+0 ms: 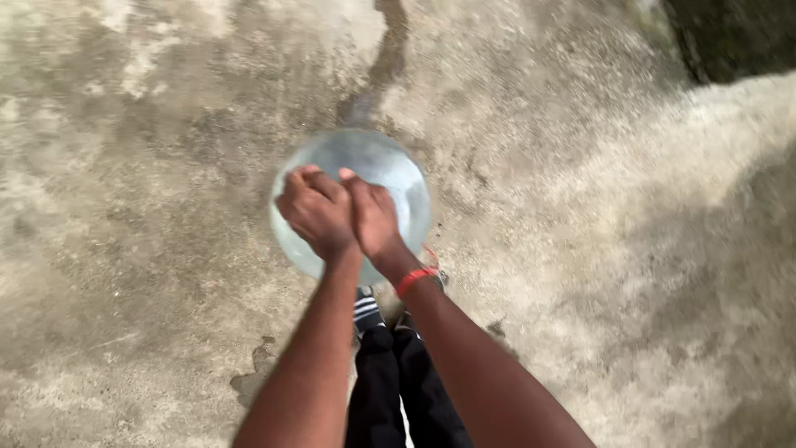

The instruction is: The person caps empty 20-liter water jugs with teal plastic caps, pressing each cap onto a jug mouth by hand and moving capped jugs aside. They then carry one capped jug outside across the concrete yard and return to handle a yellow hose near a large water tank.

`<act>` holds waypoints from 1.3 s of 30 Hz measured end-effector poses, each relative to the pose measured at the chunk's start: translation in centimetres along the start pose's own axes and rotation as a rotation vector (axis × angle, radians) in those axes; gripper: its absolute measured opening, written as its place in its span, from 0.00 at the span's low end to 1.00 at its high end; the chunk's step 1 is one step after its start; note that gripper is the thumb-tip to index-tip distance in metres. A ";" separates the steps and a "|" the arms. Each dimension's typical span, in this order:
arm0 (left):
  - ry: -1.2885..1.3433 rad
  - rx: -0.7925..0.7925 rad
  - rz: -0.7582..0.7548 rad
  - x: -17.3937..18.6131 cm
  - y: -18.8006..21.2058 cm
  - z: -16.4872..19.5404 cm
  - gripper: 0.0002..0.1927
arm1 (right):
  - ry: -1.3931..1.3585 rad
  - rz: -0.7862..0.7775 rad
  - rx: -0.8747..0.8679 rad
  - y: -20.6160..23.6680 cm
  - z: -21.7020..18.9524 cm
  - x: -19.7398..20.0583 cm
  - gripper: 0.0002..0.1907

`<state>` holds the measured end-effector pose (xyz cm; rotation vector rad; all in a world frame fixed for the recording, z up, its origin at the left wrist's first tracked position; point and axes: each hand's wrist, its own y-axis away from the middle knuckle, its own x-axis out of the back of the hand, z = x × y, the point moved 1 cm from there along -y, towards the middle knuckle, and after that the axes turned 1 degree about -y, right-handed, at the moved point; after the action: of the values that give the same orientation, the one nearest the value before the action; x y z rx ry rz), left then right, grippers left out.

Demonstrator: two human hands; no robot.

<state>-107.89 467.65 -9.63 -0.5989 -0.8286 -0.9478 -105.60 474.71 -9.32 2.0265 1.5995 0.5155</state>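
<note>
My left hand (317, 211) and right hand (373, 217) are pressed together, fingers curled, directly above a round, shiny metal basin (406, 187) on the rough grey concrete ground (166, 166). Whether they pinch anything, I cannot tell. A red band (415, 280) circles my right wrist, just behind that hand.

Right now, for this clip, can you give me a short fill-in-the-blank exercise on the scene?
1. Both hands, left hand and right hand, are pressed together above a round ____.
2. The band on the right wrist is ____.
3. The basin stands on a ____ floor.

Missing words: basin; red; concrete
</note>
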 end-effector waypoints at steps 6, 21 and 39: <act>0.051 -0.049 -0.012 1.3 -0.4 1.2 0.09 | 0.008 -0.022 0.240 -0.5 3.7 1.4 0.19; -0.109 -0.064 0.005 1.7 -1.1 2.1 0.17 | 0.818 0.066 0.984 -1.2 5.2 2.3 0.28; -0.028 0.152 0.091 1.8 -0.3 -1.5 0.17 | -0.049 -0.112 0.267 -0.9 4.2 -0.7 0.29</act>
<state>-107.04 465.59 -8.95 -0.5152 -0.8828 -0.7879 -104.01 473.51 -13.21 2.1033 1.8196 0.2188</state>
